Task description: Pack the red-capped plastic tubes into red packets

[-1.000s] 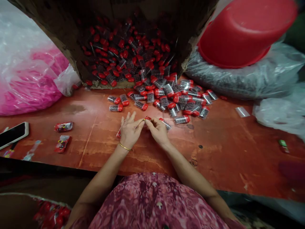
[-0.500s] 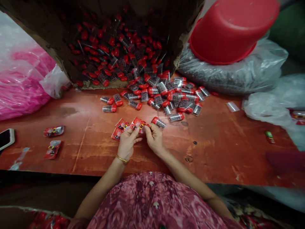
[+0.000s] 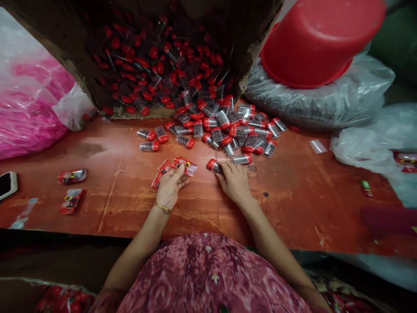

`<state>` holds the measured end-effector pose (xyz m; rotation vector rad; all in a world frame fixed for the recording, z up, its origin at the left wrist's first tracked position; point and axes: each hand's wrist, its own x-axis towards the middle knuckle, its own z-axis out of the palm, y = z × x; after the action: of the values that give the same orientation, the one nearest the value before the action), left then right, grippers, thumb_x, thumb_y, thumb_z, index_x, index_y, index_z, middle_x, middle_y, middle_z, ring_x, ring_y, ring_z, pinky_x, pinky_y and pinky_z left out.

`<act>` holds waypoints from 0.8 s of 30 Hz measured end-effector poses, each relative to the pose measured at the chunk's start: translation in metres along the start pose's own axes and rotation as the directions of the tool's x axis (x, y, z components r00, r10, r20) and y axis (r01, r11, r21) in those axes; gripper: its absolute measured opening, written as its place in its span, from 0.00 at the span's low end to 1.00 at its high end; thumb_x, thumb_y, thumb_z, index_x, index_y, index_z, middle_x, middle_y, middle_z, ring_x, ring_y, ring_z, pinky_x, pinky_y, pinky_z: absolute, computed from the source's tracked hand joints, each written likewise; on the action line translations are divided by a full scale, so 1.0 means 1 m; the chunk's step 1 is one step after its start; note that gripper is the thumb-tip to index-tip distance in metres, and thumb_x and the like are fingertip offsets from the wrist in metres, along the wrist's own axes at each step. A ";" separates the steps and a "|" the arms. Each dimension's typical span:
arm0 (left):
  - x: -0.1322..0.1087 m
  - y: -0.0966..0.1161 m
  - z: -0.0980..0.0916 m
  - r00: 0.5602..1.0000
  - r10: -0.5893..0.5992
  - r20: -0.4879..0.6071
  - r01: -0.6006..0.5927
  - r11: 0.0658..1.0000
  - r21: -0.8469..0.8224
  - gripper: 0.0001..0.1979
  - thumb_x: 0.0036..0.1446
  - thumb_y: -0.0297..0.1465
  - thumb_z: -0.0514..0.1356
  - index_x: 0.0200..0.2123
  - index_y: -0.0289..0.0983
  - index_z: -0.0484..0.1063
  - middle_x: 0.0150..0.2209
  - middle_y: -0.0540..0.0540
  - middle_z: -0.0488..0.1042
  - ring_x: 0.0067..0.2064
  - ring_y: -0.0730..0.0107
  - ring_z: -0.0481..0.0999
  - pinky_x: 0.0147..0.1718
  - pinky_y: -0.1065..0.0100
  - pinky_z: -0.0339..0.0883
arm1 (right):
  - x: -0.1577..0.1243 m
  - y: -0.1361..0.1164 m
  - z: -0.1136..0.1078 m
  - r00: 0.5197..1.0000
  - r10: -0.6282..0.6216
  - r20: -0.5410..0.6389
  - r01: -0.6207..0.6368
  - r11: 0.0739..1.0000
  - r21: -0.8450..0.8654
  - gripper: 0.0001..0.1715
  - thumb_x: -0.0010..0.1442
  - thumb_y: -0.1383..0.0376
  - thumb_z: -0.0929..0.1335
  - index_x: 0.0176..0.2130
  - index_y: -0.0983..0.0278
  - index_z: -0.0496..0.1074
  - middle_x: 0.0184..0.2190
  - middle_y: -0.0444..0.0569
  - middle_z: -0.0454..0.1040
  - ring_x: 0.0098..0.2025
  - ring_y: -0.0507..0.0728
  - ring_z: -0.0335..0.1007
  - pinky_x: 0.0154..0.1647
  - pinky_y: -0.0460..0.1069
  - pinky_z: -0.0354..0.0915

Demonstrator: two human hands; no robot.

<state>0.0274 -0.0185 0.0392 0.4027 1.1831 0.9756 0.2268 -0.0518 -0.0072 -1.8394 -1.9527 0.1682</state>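
My left hand [image 3: 170,186] pinches a red printed packet [image 3: 184,165] with a clear end. Partly beneath that hand, more red packets [image 3: 160,172] lie on the table. To the right, the fingers of my right hand [image 3: 233,179] are closed on a clear container with a red cap [image 3: 213,165], which rests on the table. Beyond my hands is a heap of similar red-capped containers [image 3: 243,132] with dark contents. Two filled red packets [image 3: 70,201] lie at the left.
A cardboard box [image 3: 73,52] full of red-capped containers lies open at the back. A red bucket [image 3: 312,48] stands on a clear bag [image 3: 325,106]. Pink-filled bags [image 3: 29,117], a phone [image 3: 7,184] and a small green-topped item [image 3: 366,188] are around the table [image 3: 293,208].
My right hand has let go of the packet and moved right onto the nearest red-capped container. My left hand has shifted slightly left with the packet.
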 end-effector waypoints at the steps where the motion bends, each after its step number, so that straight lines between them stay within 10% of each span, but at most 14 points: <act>1: 0.000 0.000 0.000 1.000 -0.006 0.004 0.007 1.000 -0.007 0.21 0.30 0.40 0.72 0.27 0.34 0.72 0.25 0.50 0.77 0.27 0.76 0.75 0.28 0.74 0.67 | -0.001 -0.001 0.000 1.000 -0.023 -0.011 0.024 0.997 0.074 0.18 0.61 0.61 0.60 0.47 0.68 0.68 0.45 0.59 0.73 0.43 0.63 0.66 0.45 0.57 0.60; 8: -0.006 0.002 0.003 0.998 -0.037 0.041 0.035 0.999 0.039 0.22 0.27 0.42 0.72 0.24 0.34 0.72 0.24 0.50 0.77 0.26 0.75 0.75 0.28 0.74 0.67 | -0.019 -0.030 -0.024 0.996 0.058 0.069 -0.089 0.748 0.657 0.15 0.63 0.63 0.56 0.39 0.64 0.69 0.23 0.43 0.70 0.20 0.50 0.63 0.22 0.44 0.61; 24: -0.008 -0.010 0.007 0.968 0.149 0.200 -0.178 0.975 0.131 0.17 0.34 0.38 0.71 0.26 0.33 0.75 0.25 0.50 0.76 0.27 0.75 0.71 0.32 0.72 0.65 | -0.017 -0.053 -0.021 0.892 0.188 0.411 -0.452 0.372 0.811 0.21 0.56 0.50 0.62 0.33 0.65 0.70 0.18 0.40 0.68 0.14 0.46 0.58 0.14 0.42 0.60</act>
<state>0.0371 -0.0293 0.0397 0.7065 1.0644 0.9708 0.1865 -0.0787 0.0281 -1.3909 -1.1101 1.3686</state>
